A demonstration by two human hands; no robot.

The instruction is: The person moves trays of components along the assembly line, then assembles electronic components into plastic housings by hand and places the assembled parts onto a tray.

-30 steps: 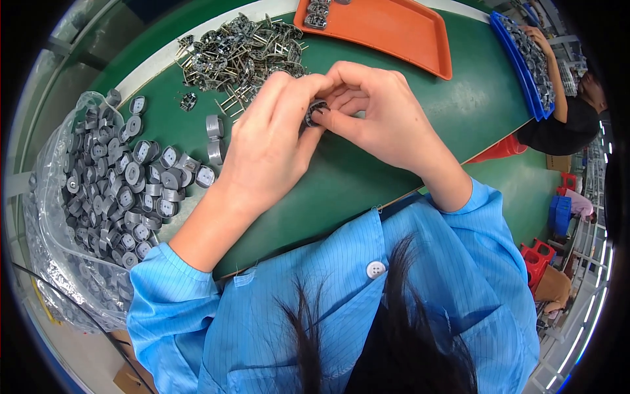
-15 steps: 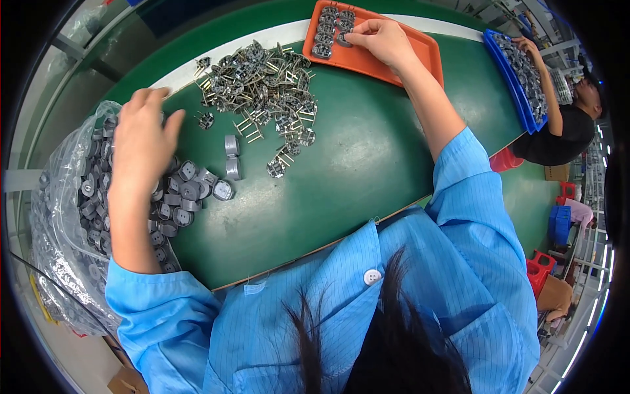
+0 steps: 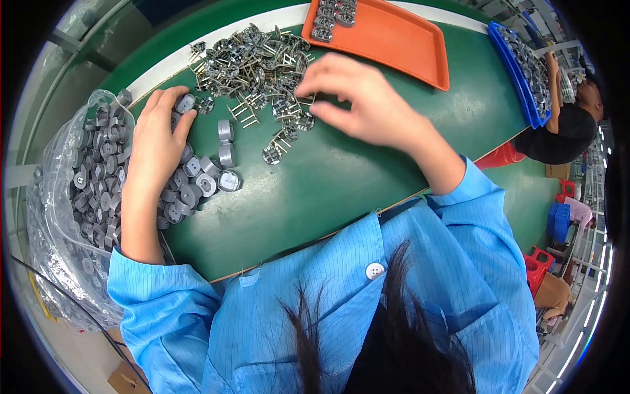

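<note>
My left hand (image 3: 157, 131) is at the right edge of a heap of grey round plastic caps (image 3: 190, 195). Its thumb and forefinger curl about one cap (image 3: 186, 103), with more caps partly hidden under the palm. Over the near right side of a pile of small round circuit boards with metal pins (image 3: 252, 62), my right hand (image 3: 364, 102) hovers with thumb and fingers apart and nothing visible between them. Two caps (image 3: 226, 143) stand in line between the heap and the pile. Assembled round pieces (image 3: 323, 29) sit in rows at the left end of an orange tray (image 3: 400, 49).
A clear plastic bag (image 3: 52, 217) full of grey caps lies at the left of the green table (image 3: 289, 217). On the far right, a blue tray (image 3: 518, 79) of grey parts stands by another person (image 3: 558, 138). Red stools (image 3: 538, 266) stand beyond the table.
My right hand has let go of a piece in the orange tray and come back toward the circuit board pile. My left hand has moved right and closed about a cap.
</note>
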